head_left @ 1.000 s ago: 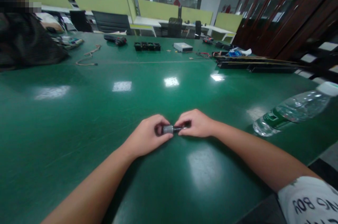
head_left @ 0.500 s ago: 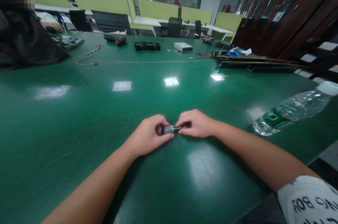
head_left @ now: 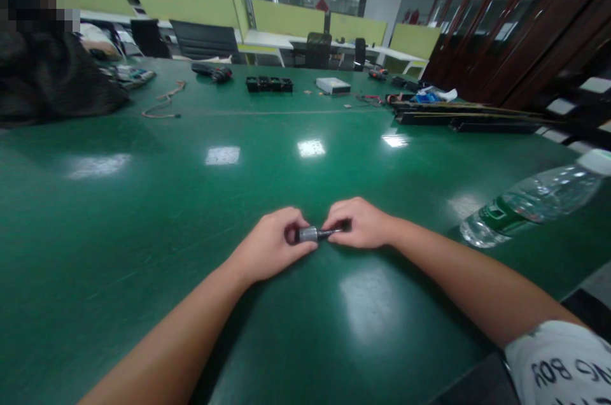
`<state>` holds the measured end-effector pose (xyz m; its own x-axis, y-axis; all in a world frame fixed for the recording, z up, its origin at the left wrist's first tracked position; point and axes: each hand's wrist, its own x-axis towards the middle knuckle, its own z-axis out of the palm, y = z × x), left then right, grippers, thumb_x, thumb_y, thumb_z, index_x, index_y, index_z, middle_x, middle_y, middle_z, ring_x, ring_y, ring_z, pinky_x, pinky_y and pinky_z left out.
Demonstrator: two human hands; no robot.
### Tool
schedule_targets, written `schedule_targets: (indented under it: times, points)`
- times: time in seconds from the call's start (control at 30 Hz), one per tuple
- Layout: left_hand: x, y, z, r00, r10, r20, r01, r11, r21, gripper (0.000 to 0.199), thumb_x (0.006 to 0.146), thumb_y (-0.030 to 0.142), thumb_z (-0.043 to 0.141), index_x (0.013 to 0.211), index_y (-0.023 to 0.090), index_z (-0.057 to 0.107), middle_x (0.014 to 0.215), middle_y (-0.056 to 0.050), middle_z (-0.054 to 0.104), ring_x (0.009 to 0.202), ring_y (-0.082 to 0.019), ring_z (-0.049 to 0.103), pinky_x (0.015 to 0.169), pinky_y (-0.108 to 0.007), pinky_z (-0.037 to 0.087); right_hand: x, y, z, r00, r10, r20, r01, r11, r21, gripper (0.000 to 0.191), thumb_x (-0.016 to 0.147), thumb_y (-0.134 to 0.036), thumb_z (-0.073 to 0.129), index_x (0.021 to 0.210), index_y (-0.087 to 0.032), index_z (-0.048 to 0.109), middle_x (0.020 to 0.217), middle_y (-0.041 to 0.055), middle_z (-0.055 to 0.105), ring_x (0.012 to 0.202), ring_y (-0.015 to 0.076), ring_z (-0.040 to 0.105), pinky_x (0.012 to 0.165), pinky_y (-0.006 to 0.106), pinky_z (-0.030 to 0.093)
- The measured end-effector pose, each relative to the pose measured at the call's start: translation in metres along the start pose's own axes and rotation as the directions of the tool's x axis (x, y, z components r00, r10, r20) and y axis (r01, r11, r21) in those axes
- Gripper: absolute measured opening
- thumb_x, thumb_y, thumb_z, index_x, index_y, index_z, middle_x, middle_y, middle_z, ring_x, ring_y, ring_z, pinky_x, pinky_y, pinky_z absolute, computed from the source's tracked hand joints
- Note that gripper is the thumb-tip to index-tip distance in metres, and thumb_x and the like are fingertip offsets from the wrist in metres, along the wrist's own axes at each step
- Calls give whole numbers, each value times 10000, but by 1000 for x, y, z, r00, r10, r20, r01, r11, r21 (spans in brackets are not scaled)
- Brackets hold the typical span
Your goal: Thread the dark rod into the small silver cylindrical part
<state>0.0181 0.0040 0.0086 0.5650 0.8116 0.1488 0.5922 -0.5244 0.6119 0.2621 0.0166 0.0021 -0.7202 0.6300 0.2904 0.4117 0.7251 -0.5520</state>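
Between my hands, just over the green tabletop [head_left: 267, 176], is a small cylindrical thing with a silver body [head_left: 308, 234] and a narrower black end [head_left: 323, 234]; its exact kind does not show. My left hand [head_left: 272, 244] is closed, with thumb and fingers around the silver body. The fingertips of my right hand [head_left: 358, 223] pinch the narrow black end, which runs to the right under them. Fingers cover part of the thing at both ends.
On the right a clear plastic bottle [head_left: 510, 217] with a green label lies tilted. Farther back are black fans [head_left: 270, 84], a grey box [head_left: 333, 85], a cable [head_left: 165, 102] and long black rails [head_left: 429, 115]. Another person's dark clothing [head_left: 52, 74] shows at the left edge.
The view has shifted slightly, so everything sits a little farther right. Both hands keep the same grip on the silver-and-black cylindrical thing.
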Motion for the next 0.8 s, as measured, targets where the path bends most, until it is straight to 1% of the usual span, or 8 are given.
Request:
schedule_targets:
  times: [0.27,0.5,0.8]
  points:
    - [0,0,-1,1000,-1,-2,1,1000,0,234,789,393,715,835,186,618,728,9,594,648,-156,568,604,-261,408,-1,-1,0,1000,16,-13,-16,1000,7,138,780,-186,703,912,-167,737,854,44,709,766,146,647,727,247,498]
    - [0,-1,0,1000,3,1,-3,1000,2,241,794,405,710,848,187,621,730,8,595,649,-157,569,602,-260,409,-1,0,0,999,30,-11,-30,1000,2,140,790,-248,729,904,-166,736,845,42,706,757,143,642,711,245,492]
    - [0,0,0,1000,-4,2,4,1000,-1,232,797,404,701,850,188,633,730,5,607,648,-158,575,606,-262,417,-1,1,0,1000,21,-13,-21,1000,-15,134,813,-272,711,891,-165,733,825,42,699,741,139,637,697,243,487]
